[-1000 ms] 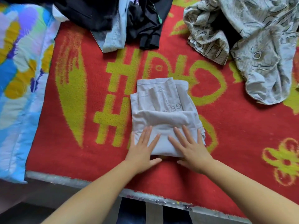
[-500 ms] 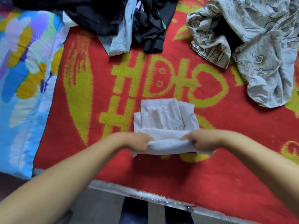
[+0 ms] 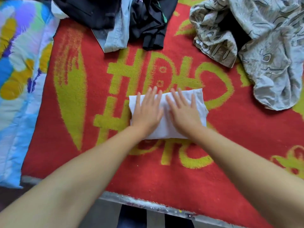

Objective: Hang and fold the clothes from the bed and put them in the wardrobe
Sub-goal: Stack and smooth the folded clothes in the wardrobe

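Note:
A white garment [image 3: 199, 104], folded into a compact rectangle, lies in the middle of the red and yellow blanket [image 3: 164, 175] on the bed. My left hand [image 3: 146, 111] lies flat on its left half with straight fingers. My right hand [image 3: 184, 111] presses flat on its right half, fingers spread. Neither hand grips the cloth. At the back edge lies a heap of dark clothes [image 3: 102, 12] with a light blue denim piece [image 3: 118, 35]. A crumpled grey patterned garment [image 3: 269, 51] sits at the back right.
A colourful blue, yellow and purple quilt [image 3: 19, 83] covers the left side of the bed. The bed's pale front edge [image 3: 144, 203] runs along the bottom, with dark floor below it.
Both hands gripped the near edge of the white garment, folded it away from me over itself, and now press flat on the smaller folded bundle.

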The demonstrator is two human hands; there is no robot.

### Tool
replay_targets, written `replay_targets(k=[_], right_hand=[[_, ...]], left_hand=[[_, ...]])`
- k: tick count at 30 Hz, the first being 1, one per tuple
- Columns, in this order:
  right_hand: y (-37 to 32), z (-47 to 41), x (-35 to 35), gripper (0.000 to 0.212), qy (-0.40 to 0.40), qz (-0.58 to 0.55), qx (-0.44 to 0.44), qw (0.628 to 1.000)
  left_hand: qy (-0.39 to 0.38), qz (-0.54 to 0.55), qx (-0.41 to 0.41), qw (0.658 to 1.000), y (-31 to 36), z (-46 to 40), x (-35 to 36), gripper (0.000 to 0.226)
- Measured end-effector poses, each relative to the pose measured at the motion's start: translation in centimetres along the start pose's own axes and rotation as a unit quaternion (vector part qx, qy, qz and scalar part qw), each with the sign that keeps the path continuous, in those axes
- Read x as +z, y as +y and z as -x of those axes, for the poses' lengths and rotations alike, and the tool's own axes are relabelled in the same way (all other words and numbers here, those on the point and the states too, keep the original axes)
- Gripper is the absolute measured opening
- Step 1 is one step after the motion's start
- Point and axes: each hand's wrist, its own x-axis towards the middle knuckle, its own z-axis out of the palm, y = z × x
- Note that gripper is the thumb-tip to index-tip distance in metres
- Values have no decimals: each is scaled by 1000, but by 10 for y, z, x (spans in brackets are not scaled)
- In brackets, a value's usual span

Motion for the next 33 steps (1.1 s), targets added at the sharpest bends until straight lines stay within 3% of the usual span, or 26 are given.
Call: replay_targets(k=[3,7,10,13,16,18,21,25,29,31,33], right_hand=[[-8,19,29,55,-36,-4,-10,999],[30,21,43,57,-38,14,72,997],[49,26,38,59,-62,35,87,994],[50,36,23,67,-66,53,39,996],[36,54,19,82,-59,96,-120,986],[26,64,25,95,-75,105,-122,984],[16,61,35,88,-49,95,-60,992],[9,41,39,71,-93,104,-23,990],[5,28,7,60,-138,81,-17,987],[-1,24,-23,61,-144,76,-24,986],[-12,23,-61,76,-136,96,-38,985]], left_hand=[[-61,-52,-29,996,10,19,37,65],[-33,-14,-99,994,-18,25,53,68],[-56,-12,-144,988,-41,31,52,70],[-64,-41,-102,992,-50,39,38,74],[-21,-81,48,995,-34,53,27,79],[-41,-92,114,988,-21,63,33,91],[-110,-99,58,987,-5,64,52,103],[-120,-85,-20,989,13,43,46,81],[-182,-68,-23,981,13,33,13,71],[-191,-57,-20,980,11,31,-15,71],[-178,-50,-29,982,9,33,-50,76]])
